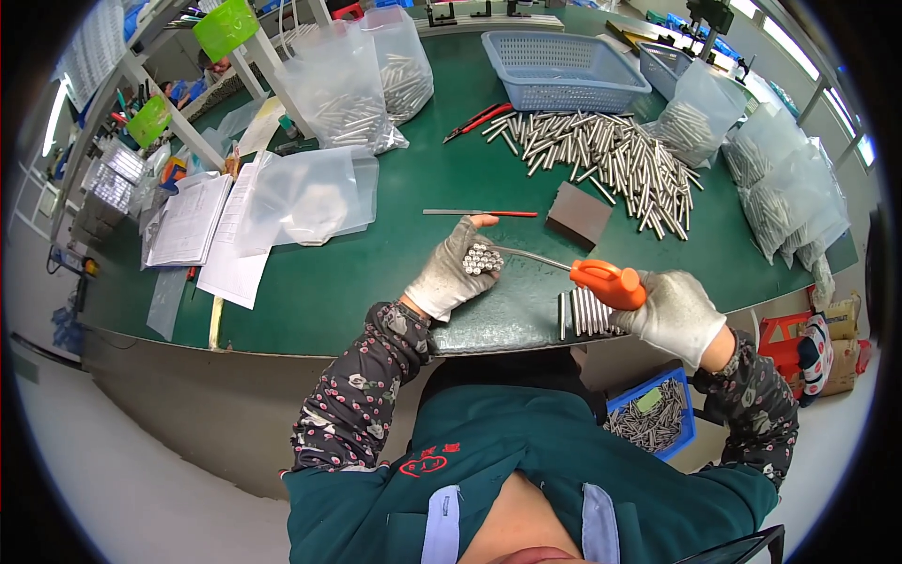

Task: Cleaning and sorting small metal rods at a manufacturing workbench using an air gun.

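Observation:
My gloved left hand (447,274) is closed around a bundle of metal pins (481,259), their round ends facing the nozzle. In my gloved right hand (680,315) is an orange air blow gun (606,283). Its thin bent metal nozzle (536,257) reaches left to the pin ends; whether it touches them I cannot tell. A row of loose pins (587,312) lies by the table's front edge, just left of my right hand. Beyond the nozzle sit a dark brown block (579,215) and a thin rod with a red half (507,213).
A large pile of pins (611,160) spreads before a blue basket (564,97), near red-handled pliers (477,123). Bags of pins (343,99) stand at the back left, more bags (794,202) at the right. Papers (230,240) lie left. A blue bin of pins (693,428) sits below the edge.

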Demonstrator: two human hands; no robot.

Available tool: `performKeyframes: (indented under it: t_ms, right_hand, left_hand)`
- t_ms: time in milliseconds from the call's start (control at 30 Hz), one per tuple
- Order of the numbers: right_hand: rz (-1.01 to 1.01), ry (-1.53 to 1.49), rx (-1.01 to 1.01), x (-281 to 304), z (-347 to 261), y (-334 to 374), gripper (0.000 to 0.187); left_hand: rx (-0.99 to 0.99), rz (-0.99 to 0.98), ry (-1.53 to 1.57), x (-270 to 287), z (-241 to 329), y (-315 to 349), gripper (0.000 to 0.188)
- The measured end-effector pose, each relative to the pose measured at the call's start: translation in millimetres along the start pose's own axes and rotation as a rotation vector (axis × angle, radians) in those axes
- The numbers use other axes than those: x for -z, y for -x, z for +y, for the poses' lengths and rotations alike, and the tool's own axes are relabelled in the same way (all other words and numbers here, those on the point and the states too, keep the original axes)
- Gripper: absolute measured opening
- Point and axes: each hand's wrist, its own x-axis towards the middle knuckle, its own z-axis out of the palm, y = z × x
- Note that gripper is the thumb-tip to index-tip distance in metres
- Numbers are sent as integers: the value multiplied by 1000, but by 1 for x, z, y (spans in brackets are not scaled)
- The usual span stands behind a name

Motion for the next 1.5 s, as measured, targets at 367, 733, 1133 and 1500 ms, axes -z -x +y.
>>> performKeyframes:
  t_ms: [367, 733, 1133, 1500]
  right_hand:
    - [13, -33, -23, 0, 10, 11, 35]
    - [-94, -241, -7, -2, 12, 10, 40]
    - [-51, -241, 8, 0, 12, 8, 36]
    - [36, 18, 67, 7, 0, 7, 30]
  left_hand:
    - [62, -28, 31, 0, 0, -2, 54]
    - [49, 80, 233, -1, -3, -1, 37]
    - [125, 101, 302, 0, 1, -1, 37]
    - [89, 114, 235, 1, -8, -4, 32]
